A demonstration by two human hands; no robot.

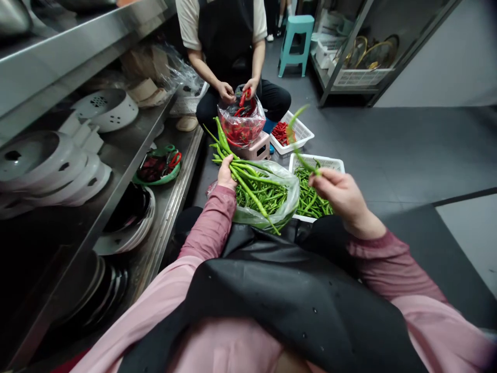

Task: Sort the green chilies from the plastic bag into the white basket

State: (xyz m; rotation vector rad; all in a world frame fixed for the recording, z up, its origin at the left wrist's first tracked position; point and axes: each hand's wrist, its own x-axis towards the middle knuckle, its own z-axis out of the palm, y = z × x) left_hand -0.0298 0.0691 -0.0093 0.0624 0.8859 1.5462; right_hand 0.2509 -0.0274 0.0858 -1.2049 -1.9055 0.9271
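My left hand point(227, 173) is closed round a bunch of long green chili peppers point(248, 184), which fan out above an open clear plastic bag point(291, 191) full of more green chilies. Off to the right, my right hand point(341, 194) pinches one green chili point(297, 147) by its end; the chili points up and is a little blurred. Below that hand stands a white basket point(337, 163) heaped with green chilies, right beside the bag.
Opposite me sits a person point(225, 36) handling red chilies over a plastic bag point(243, 129) on a pink stool point(258, 147). A white basket point(306, 134) of red chilies is beside them. Steel shelving point(128, 166) with dishes runs along my left. A turquoise stool point(297, 44) stands farther back.
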